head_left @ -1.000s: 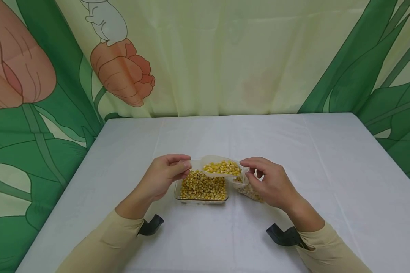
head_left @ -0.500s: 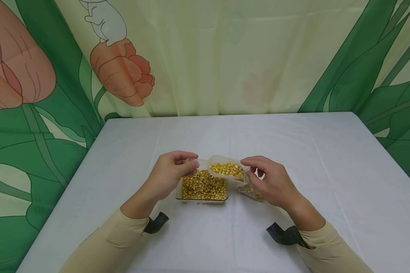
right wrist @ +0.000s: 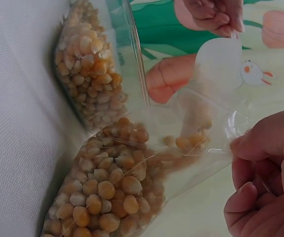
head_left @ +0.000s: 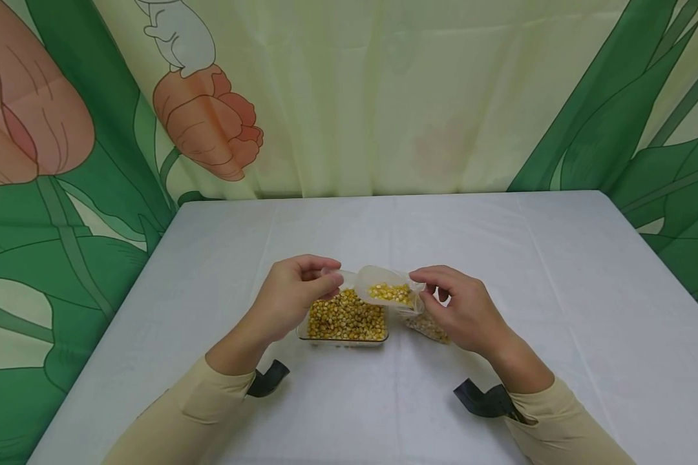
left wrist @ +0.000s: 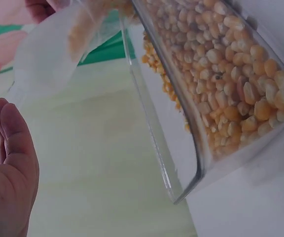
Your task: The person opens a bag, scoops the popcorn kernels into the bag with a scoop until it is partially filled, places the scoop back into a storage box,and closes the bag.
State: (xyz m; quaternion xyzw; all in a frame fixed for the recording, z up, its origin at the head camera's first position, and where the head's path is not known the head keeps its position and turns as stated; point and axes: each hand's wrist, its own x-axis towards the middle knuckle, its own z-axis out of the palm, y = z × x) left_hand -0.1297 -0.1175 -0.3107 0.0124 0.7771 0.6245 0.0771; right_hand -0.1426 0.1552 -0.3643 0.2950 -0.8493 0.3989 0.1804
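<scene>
My left hand (head_left: 291, 294) pinches the handle of a translucent white scoop (head_left: 368, 279), which tilts down to the right with yellow corn kernels (head_left: 391, 292) at its low end. Beside it my right hand (head_left: 465, 310) pinches the edge of a clear plastic bag (head_left: 426, 327) and holds its mouth up under the scoop. In the right wrist view, blurred kernels slide off the scoop (right wrist: 223, 57) into the bag (right wrist: 113, 192), whose lower part is full of corn. A clear rectangular container (head_left: 344, 343) of corn kernels stands left of the bag, partly below the scoop.
The container and bag stand close together on a table with a white cloth (head_left: 349, 413). Behind the table hangs a printed curtain (head_left: 384, 97) with flowers and leaves. Black curved pieces (head_left: 483, 399) stick out at both sleeve cuffs.
My left hand has shifted right and the scoop has tilted further toward the bag. Fewer kernels show in the scoop, gathered at its right end. My right hand has barely moved.
</scene>
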